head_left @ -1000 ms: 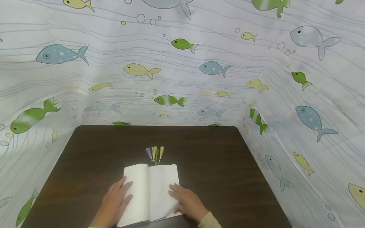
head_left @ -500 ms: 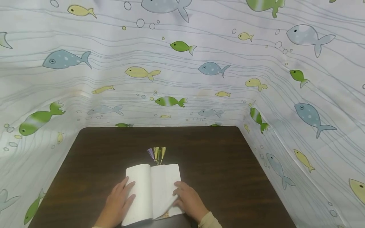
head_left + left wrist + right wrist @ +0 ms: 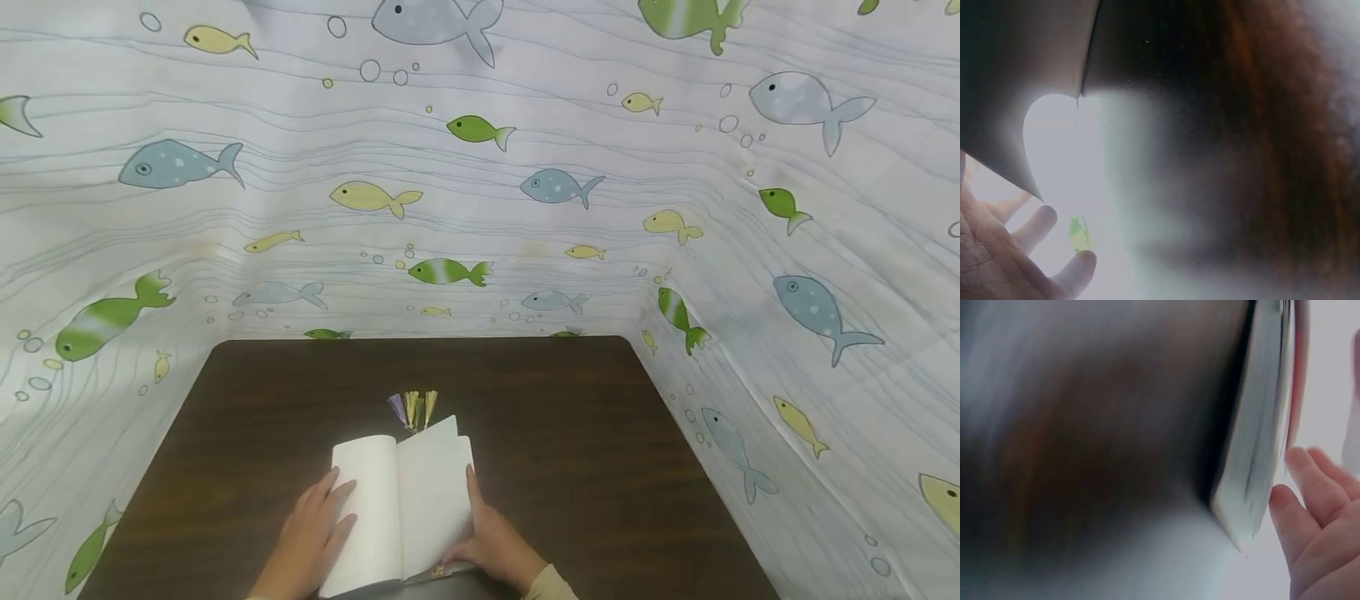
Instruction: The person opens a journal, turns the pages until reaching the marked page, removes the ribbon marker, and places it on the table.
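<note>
A notebook with blank white pages [image 3: 367, 508] lies spread at the table's near edge. Its right-hand leaf [image 3: 429, 492] is raised, the top corner standing above the leaves beneath. Purple, yellow and green tassels [image 3: 414, 408] stick out past its top. My left hand [image 3: 306, 532] rests along the left page's outer edge, fingertips on the paper. Beside the raised leaf, my right hand [image 3: 495, 537] has its index finger pointing up and its thumb low by the bottom edge. The right wrist view shows extended fingers [image 3: 1316, 487] against the thick page block [image 3: 1254, 437].
The dark brown wood-grain table [image 3: 562, 417] stretches beyond and to both sides of the notebook. White fabric printed with fish [image 3: 480, 208] hangs behind it and along both sides. A patterned orange-brown patch [image 3: 438, 571] peeks out under the leaf's bottom edge.
The right-hand leaf has come up from lying flat, its outer edge swinging leftward. My right hand has shifted from lying on the page to its outer edge; my left hand stays at the left page.
</note>
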`<state>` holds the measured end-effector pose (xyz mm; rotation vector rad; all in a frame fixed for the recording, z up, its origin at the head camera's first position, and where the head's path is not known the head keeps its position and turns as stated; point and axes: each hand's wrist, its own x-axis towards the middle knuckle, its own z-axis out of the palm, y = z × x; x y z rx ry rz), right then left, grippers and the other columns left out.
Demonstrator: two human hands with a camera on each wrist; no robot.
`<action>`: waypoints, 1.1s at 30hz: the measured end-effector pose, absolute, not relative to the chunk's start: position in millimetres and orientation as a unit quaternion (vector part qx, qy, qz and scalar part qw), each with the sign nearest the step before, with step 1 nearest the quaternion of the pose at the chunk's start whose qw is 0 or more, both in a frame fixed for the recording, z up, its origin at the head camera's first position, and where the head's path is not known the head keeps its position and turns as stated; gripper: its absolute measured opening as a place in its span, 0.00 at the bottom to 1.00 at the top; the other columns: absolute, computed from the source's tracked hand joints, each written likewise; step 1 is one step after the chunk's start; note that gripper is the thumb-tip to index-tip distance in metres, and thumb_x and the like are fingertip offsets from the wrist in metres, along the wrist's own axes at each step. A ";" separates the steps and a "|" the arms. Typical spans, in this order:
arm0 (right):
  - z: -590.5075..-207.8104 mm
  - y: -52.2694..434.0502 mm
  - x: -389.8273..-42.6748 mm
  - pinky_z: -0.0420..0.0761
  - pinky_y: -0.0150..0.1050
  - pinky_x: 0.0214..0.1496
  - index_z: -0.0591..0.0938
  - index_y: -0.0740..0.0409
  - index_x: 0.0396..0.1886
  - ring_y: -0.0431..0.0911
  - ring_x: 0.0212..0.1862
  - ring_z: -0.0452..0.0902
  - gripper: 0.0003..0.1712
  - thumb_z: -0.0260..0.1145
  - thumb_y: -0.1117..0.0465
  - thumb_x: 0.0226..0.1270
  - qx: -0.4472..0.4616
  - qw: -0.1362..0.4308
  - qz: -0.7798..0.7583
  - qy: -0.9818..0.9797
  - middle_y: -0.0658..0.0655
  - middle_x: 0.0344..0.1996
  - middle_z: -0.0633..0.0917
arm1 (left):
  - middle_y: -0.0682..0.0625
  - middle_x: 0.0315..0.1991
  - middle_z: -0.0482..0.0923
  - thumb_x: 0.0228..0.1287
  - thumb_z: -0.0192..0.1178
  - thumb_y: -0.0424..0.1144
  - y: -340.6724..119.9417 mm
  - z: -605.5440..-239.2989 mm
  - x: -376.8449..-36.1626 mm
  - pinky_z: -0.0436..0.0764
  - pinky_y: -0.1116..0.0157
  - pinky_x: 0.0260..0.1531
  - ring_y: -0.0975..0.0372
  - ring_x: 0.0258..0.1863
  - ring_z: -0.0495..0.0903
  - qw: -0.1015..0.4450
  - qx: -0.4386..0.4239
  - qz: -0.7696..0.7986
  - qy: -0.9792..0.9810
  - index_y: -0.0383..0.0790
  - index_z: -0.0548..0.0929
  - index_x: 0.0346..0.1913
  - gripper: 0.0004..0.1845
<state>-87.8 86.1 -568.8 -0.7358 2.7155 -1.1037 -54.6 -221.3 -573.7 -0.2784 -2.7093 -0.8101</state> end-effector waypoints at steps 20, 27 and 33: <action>-547.0 42.0 -72.9 0.48 0.76 0.71 0.58 0.32 0.81 0.44 0.81 0.46 0.52 0.70 0.35 0.59 -0.394 0.159 -0.276 0.862 0.44 0.82 0.51 | 0.34 0.72 0.65 0.74 0.56 0.36 -220.1 -565.7 -47.5 0.71 0.27 0.51 0.37 0.65 0.66 0.124 -0.101 -0.320 -0.934 0.40 0.78 0.66 0.20; -551.3 33.6 -69.5 0.64 0.60 0.74 0.65 0.34 0.78 0.50 0.82 0.44 0.40 0.65 0.39 0.68 -0.460 0.106 -0.199 0.858 0.49 0.82 0.51 | 0.28 0.71 0.64 0.81 0.41 0.36 -220.0 -565.4 -47.0 0.68 0.25 0.49 0.32 0.64 0.66 0.148 -0.116 -0.389 -0.902 0.28 0.66 0.72 0.23; -553.9 30.4 -71.2 0.68 0.57 0.72 0.65 0.34 0.78 0.42 0.80 0.48 0.34 0.59 0.41 0.75 -0.473 0.114 -0.174 0.856 0.41 0.81 0.54 | 0.26 0.67 0.66 0.72 0.62 0.42 -220.1 -565.3 -51.6 0.71 0.28 0.51 0.31 0.62 0.70 0.081 -0.045 -0.401 -0.912 0.34 0.51 0.79 0.42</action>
